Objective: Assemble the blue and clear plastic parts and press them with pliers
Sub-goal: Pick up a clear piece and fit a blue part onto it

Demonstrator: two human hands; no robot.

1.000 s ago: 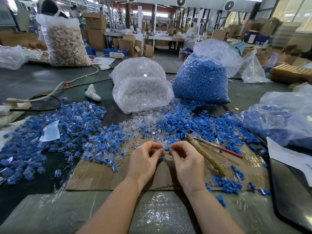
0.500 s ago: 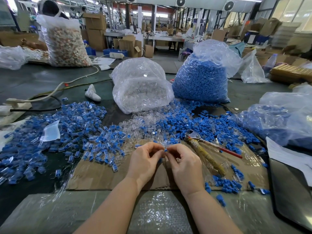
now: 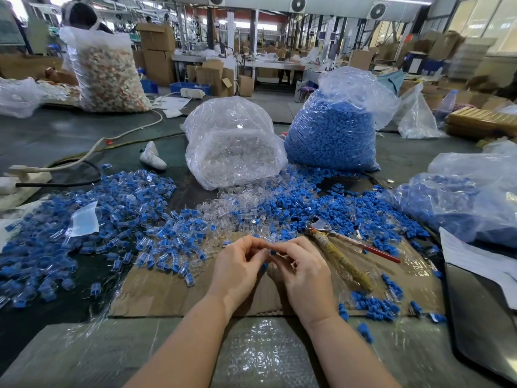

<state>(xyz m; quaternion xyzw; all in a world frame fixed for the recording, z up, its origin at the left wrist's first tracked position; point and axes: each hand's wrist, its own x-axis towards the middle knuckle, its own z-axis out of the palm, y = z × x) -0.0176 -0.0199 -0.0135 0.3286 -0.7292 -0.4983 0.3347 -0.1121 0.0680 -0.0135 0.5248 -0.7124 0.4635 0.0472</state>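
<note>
My left hand (image 3: 237,268) and my right hand (image 3: 303,271) meet fingertip to fingertip over a cardboard sheet (image 3: 167,292). Between the fingertips sits a small blue plastic part (image 3: 273,252), pinched from both sides; any clear part there is hidden by my fingers. Another bit of blue (image 3: 264,266) shows under my left fingers. The pliers (image 3: 344,247), with one red handle and one tape-wrapped handle, lie on the cardboard just right of my right hand. Loose blue parts (image 3: 321,208) and clear parts (image 3: 240,200) are strewn beyond my hands.
A heap of joined blue-and-clear pieces (image 3: 98,219) covers the left. A bag of clear parts (image 3: 232,147) and a bag of blue parts (image 3: 333,130) stand behind. Another bag (image 3: 461,197) lies at the right. Bubble wrap (image 3: 251,354) covers the near edge.
My hands have drawn closer together and my right hand's fingers have shifted over the small part; the pliers and piles have not moved.
</note>
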